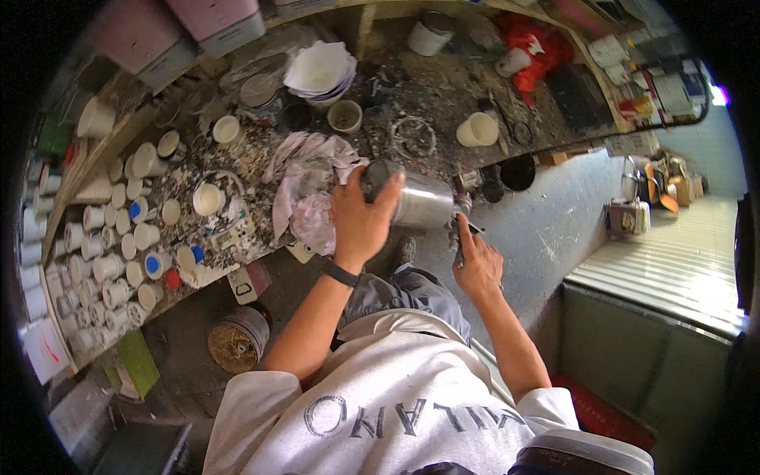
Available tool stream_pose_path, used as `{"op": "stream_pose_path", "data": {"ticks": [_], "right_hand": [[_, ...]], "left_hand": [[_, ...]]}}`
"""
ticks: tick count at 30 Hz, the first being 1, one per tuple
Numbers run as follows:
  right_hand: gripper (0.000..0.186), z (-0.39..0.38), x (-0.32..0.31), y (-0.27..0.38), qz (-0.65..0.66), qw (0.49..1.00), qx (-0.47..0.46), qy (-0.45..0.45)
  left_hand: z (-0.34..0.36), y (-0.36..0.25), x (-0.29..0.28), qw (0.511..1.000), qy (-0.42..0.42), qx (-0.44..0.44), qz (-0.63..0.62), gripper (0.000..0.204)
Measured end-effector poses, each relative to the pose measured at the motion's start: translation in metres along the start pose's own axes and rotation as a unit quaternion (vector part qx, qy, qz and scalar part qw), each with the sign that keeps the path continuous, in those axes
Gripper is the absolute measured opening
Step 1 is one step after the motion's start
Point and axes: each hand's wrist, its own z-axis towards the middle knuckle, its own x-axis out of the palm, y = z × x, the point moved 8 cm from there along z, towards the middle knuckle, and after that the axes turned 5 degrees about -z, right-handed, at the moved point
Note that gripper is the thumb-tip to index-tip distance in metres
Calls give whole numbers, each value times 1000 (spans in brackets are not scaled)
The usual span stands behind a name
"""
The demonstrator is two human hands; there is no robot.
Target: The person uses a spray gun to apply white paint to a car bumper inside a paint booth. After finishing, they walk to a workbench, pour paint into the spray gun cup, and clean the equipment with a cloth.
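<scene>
A spray gun (460, 237) with a shiny metal cup (426, 201) is held in the air in front of my body, just off the bench edge. The cup lies on its side, its dark end toward the left. My left hand (362, 218) is wrapped round that dark end, thumb on top. My right hand (481, 269) closes on the gun's handle, with one finger stretched along it toward the cup. Part of the handle is hidden by the fingers. Next to my left hand, a crumpled pinkish rag (305, 176) lies on the bench.
The paint-crusted bench (372, 67) carries many small tubs (115, 265) at left, a digital scale (229, 235), a stack of white paper cones (318, 70), an off-white cup (477, 130) and a red plastic bag (542, 51). A bucket (239, 339) stands on the floor, below left.
</scene>
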Motion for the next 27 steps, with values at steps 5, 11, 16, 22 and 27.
{"op": "stream_pose_path", "data": {"ticks": [5,11,16,22,27], "right_hand": [[101,5,5,-1,-10,1000,6,18],[90,11,21,-10,27,999,10,43],[69,-4,27,-35,243,954,28,171],[58,-42,76,-177,348,906,42,237],[31,-83,93,-518,-41,975,142,167]], "left_hand": [[21,18,23,967,50,-132,-211,82],[26,29,44,961,38,-191,-196,83],[7,-23,56,991,92,56,80,83],[-28,-35,127,951,221,86,199,84],[-78,11,127,962,233,60,130,90]]}}
